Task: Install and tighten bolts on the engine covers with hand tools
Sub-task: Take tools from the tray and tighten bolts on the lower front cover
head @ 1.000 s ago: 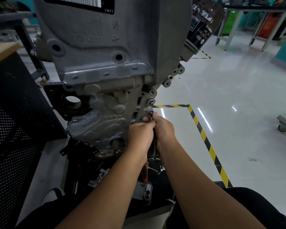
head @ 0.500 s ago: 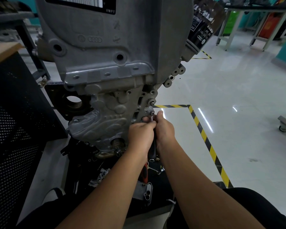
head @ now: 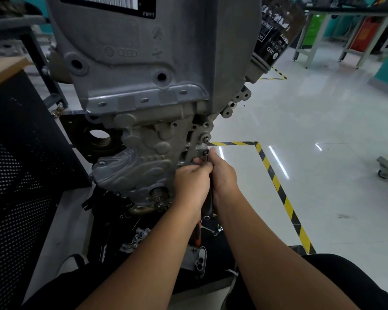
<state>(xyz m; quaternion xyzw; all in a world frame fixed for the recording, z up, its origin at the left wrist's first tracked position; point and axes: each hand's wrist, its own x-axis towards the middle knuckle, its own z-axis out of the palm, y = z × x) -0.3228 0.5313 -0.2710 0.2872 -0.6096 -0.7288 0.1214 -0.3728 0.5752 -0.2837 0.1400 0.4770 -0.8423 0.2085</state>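
Hands stay bunched together at the lower right corner of the engine block [head: 143, 86], and against the pictures from a second ago I see almost nothing moved: same grip, same spot, only a slight drift of my view. My left hand [head: 192, 182] is curled over the top of a black tool handle [head: 208, 204], and my right hand [head: 224, 175] is wrapped beside it, its fingertips [head: 211, 152] pinching a small metal bit [head: 207, 158] against the small cover [head: 199, 153]. I judge this bolt is mid-tightening, not finished, since the tool sits engaged and the hands have not let go. Just above the hands, on the same corner of the block, one bolt [head: 206, 138] is already seated.

Writing I can read: four rings cast into the block face, "VWPT" on the white barcode label [head: 108, 2] at the block's top. Right of the block, the black oil filter [head: 276, 39] carries ring and VW logos; its small print is too blurred. Below the block lie loose parts I cannot identify.
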